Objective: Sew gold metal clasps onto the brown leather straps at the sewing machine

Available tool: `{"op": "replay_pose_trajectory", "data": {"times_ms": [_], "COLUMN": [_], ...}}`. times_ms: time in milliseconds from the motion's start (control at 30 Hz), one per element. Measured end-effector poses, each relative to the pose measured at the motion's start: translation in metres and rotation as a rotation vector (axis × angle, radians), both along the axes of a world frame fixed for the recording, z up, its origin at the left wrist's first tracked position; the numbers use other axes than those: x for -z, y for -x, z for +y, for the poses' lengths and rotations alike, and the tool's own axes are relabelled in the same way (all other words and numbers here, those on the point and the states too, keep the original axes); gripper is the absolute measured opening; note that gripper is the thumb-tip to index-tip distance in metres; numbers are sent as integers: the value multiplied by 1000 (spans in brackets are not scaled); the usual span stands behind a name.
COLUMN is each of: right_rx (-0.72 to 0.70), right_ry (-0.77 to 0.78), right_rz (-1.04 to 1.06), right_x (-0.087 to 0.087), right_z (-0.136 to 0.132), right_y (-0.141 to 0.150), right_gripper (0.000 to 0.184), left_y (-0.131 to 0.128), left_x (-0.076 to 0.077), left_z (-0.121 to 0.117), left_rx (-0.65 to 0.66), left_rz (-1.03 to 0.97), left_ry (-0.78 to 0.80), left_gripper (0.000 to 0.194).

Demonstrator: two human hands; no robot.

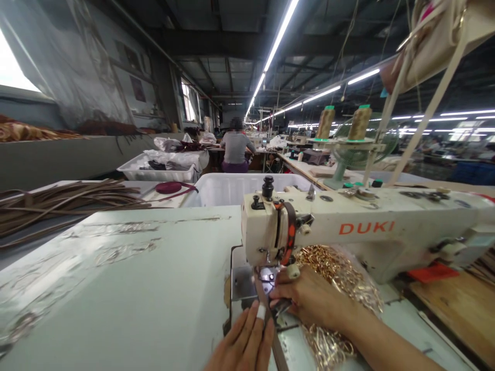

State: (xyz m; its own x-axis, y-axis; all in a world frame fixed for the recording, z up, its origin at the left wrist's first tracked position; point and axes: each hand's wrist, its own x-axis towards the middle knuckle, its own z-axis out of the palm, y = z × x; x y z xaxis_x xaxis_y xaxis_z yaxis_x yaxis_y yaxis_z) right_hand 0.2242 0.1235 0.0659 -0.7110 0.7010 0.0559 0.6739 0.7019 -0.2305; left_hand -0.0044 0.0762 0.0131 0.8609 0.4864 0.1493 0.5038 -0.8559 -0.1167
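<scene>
A narrow brown strap runs from the front edge up to the lit needle area of a white sewing machine. My left hand lies on the strap's left side, fingers stretched out and close together, with a white wrap on one finger. Just right of the needle, my right hand is closed with its fingertips bent toward the strap. Whatever it pinches is hidden; a small dark metal piece shows below its fingers. Beside and beneath my right forearm lies a clear bag of gold-coloured metal hardware.
Pale tabletop stretches left of the machine. Brown strips and a dark red coil lie farther left. Behind the machine stands a white bin. Thread cones and a fan are at the right. A person sits ahead.
</scene>
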Motion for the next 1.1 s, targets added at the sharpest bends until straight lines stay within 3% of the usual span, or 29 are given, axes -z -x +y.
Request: {"op": "replay_pose_trajectory", "data": {"times_ms": [200,367,533,733,867,967,1100], "right_rx": [-18,-26,-31,-43,-36,-32,-34], "right_ry": [-3,-10,-15,-41,-30,-32,-53], "right_rz": [0,-1,-5,5,-5,-2,-14], "right_x": [-1,1,0,0,-1,-3,-4], "right_z": [0,0,0,1,0,0,0], "right_y": [1,0,0,0,0,1,2], "right_gripper": [23,22,29,29,32,35,34], "left_y": [-5,-3,-4,-5,-1,0,-1], "left_x": [-4,-1,-8,-34,-55,-59,-53], "left_z": [3,7,9,1,-8,-9,-7], "left_rx": [-41,3,45,-1,-60,-70,-94], "left_rz": [89,86,149,68,-4,-12,-53], "left_ry": [30,-62,-117,88,195,194,223], "left_gripper": [50,54,52,43,66,65,62]}}
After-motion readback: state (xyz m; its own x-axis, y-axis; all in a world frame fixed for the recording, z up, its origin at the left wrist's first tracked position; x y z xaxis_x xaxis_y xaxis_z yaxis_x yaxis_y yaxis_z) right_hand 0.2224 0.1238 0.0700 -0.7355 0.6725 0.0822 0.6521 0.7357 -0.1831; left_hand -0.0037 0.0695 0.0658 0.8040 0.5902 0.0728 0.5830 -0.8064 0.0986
